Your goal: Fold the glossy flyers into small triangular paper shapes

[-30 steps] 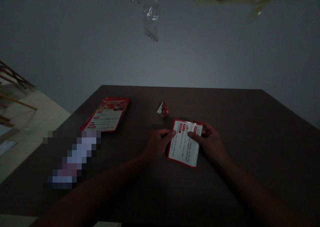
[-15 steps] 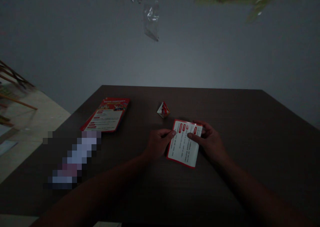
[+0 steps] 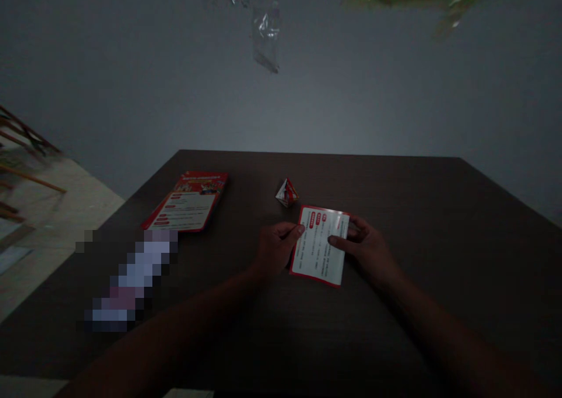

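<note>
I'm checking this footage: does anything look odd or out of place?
Yes: a pixelated patch on the table's left hides whatever lies beneath. The leaflet stack beyond it looks slightly fanned, not squared. The held sheet shows no visible tear.

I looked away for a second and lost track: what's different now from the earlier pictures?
The printed sheet has shifted slightly to the left and away from the person. The left hand and right hand both still hold it. The folded paper piece and the stack of leaflets stayed put.
</note>
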The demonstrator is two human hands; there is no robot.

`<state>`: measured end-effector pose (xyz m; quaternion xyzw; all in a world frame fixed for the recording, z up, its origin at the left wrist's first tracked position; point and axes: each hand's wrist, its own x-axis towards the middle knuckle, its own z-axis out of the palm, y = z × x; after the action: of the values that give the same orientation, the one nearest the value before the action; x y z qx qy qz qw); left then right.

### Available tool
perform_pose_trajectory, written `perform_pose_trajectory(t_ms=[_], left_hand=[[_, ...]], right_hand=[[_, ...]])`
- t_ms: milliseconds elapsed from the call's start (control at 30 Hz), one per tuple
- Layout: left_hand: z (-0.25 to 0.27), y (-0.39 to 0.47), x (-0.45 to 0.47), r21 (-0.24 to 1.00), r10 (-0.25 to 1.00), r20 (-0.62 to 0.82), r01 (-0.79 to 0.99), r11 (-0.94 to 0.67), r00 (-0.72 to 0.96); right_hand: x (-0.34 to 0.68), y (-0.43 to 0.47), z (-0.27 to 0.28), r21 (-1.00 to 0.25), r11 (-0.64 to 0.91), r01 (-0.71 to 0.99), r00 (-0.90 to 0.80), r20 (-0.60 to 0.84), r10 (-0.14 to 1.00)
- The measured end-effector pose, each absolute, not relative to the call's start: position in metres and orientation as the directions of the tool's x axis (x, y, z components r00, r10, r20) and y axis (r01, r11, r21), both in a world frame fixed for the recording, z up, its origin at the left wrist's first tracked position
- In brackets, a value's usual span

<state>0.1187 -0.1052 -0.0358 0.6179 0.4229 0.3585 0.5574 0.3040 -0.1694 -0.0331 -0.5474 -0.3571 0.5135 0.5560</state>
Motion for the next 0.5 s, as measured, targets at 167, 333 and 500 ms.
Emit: perform_pose_trajectory(t_ms=[167,333,500], left_hand=[[-0.0355,-0.1026,0.1160,0.988,0.940,-0.003,0.145,-0.050,0.342],[-0.0374,-0.1010,0.1159,0.990,0.944,0.002,0.131,-0.048,0.330],[-0.0361,-0.0994,0.1156,0.990,0.942,0.017,0.126,-0.062,0.335]], right_hand=[[0.3112,-0.1689,-0.0345,-0.975,-0.097,-0.201,0.243,-0.146,0.959],[0.3130,-0.1706,-0.0318,-0.961,-0.122,-0.248,0.233,-0.182,0.955],[0.3137,-0.1714,-0.0306,-0.959,-0.163,-0.231,0.216,-0.213,0.953]])
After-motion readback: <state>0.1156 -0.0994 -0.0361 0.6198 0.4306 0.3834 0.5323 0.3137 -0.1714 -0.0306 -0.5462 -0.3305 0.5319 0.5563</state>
